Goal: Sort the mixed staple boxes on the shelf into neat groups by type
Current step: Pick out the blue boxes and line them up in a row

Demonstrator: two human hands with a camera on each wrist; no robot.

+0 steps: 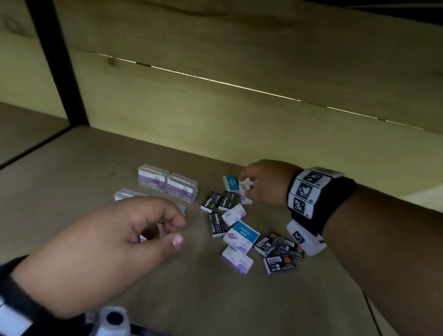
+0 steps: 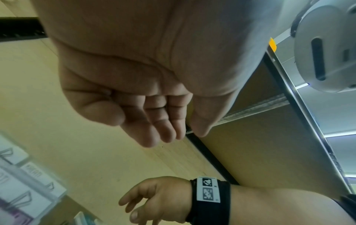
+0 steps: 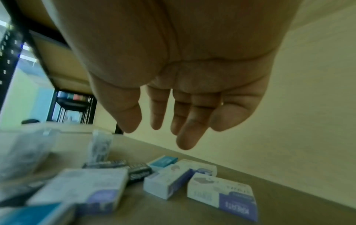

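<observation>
A mixed pile of small staple boxes lies on the wooden shelf (image 1: 231,307): black "Staples" boxes (image 1: 216,224), white-and-purple boxes (image 1: 237,259), a blue box (image 1: 231,182) and black boxes with orange marks (image 1: 278,263). My right hand (image 1: 248,188) hovers over the far end of the pile; its fingers (image 3: 185,137) hang straight above a white-and-purple box (image 3: 221,194) and hold nothing. My left hand (image 1: 178,230) floats left of the pile, fingers (image 2: 150,137) loosely curled and empty. It hides part of a clear case (image 1: 126,195).
Two clear plastic cases with purple labels (image 1: 152,178) (image 1: 182,187) stand side by side left of the pile. The wooden back wall (image 1: 245,117) rises close behind. A black upright post (image 1: 53,51) bounds the shelf bay at the left.
</observation>
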